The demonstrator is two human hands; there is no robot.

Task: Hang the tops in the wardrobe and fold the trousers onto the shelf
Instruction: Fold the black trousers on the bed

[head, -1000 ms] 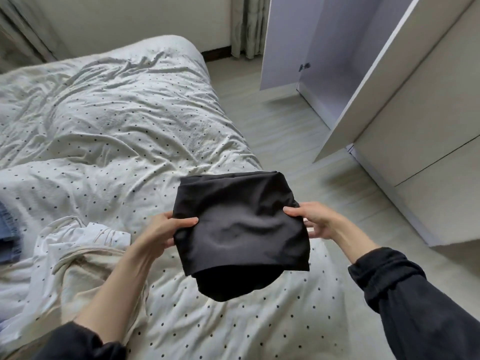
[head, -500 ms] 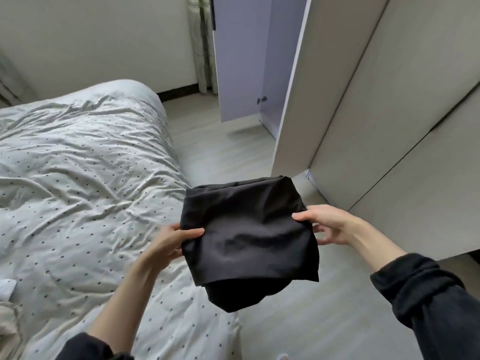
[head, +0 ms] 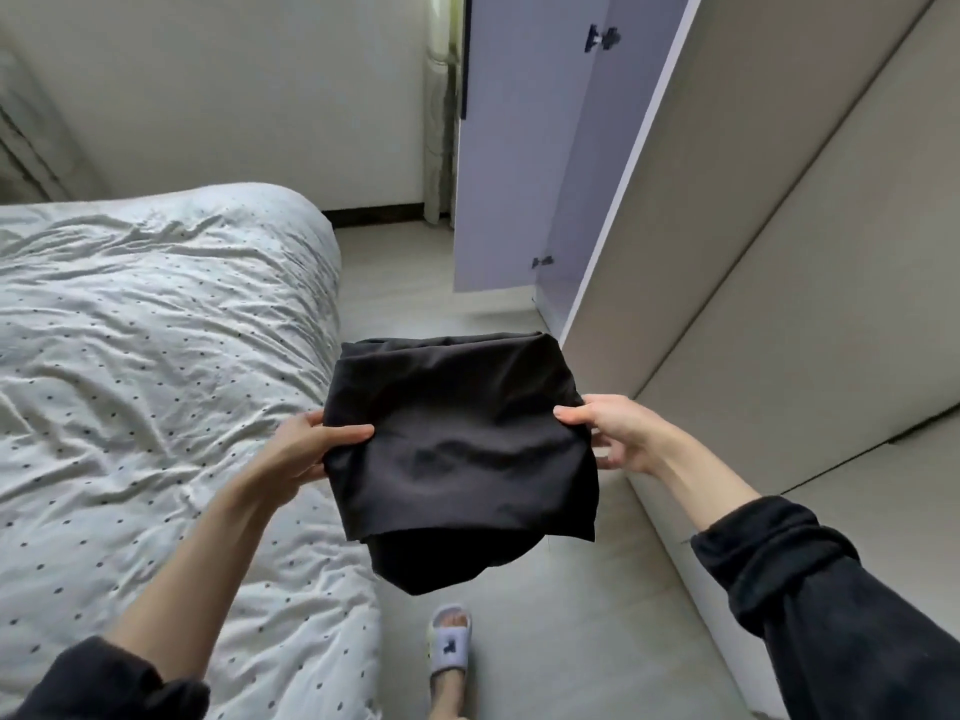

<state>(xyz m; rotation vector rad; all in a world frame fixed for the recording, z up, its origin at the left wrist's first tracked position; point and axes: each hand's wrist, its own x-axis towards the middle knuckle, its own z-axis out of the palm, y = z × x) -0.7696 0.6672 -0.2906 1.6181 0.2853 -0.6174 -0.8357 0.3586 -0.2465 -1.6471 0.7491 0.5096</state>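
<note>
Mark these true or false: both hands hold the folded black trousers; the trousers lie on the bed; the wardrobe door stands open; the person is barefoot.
1. Both the left hand and the right hand hold the folded black trousers: true.
2. The trousers lie on the bed: false, they are held up over the floor beside it.
3. The wardrobe door stands open: true.
4. The person is barefoot: false, a slipper is on the visible foot.
</note>
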